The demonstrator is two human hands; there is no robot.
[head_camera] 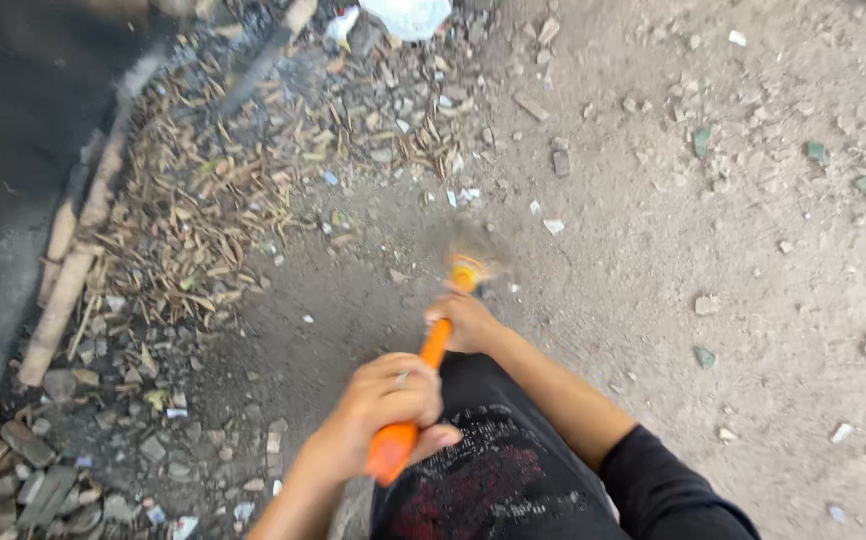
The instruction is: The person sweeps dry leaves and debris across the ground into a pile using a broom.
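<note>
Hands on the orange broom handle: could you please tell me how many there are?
2: the left hand grips the orange broom handle near its top end; the right hand holds it lower, nearer the blurred bristles.

Broom handle (423,385): smooth orange plastic with a slight sheen; bristle head (471,250): pale, fibrous, blurred. Ground (713,230): matt, dusty grey-brown dirt, rough, strewn with stone chips; leaf litter (193,210): dry, brittle, tan; poles (68,270) at its edge: bare, rough wood. Trousers (498,470): matt black cloth carrying a red and white print.
</note>
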